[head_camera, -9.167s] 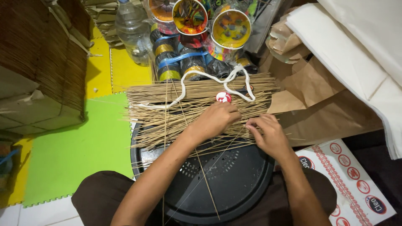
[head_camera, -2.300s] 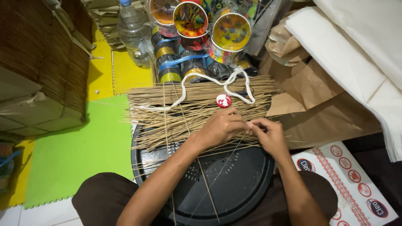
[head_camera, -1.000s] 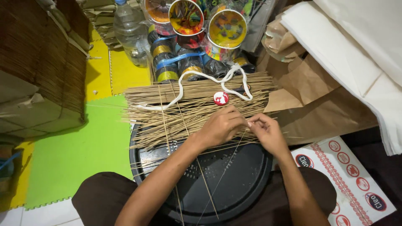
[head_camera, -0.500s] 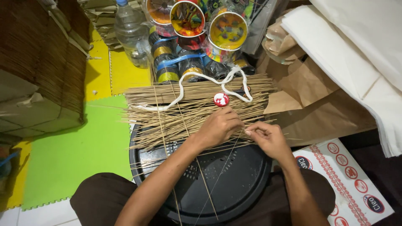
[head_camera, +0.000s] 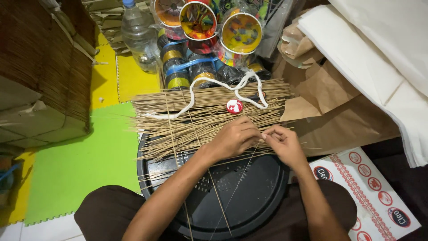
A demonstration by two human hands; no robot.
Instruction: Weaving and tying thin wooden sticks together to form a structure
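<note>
Pinching one thin stick (head_camera: 256, 145) between both hands, left hand (head_camera: 234, 138) and right hand (head_camera: 285, 145) work at the stick bundle's (head_camera: 200, 116) near edge; next, draw it free cleanly.

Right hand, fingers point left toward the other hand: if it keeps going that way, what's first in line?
Most likely the left hand: the right hand has its fingertips almost against it, pinching thin tan sticks from the bundle. Whether they touch is unclear.

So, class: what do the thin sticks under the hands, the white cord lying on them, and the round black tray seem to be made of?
Thin sticks: probably bamboo or dried plant fibre; matt tan, straight, splinter-thin.
White cord: soft cotton or synthetic rope, judging by its limp loops; the twist is too small to tell.
Round black tray: likely moulded plastic, semi-glossy with perforated slots.
</note>
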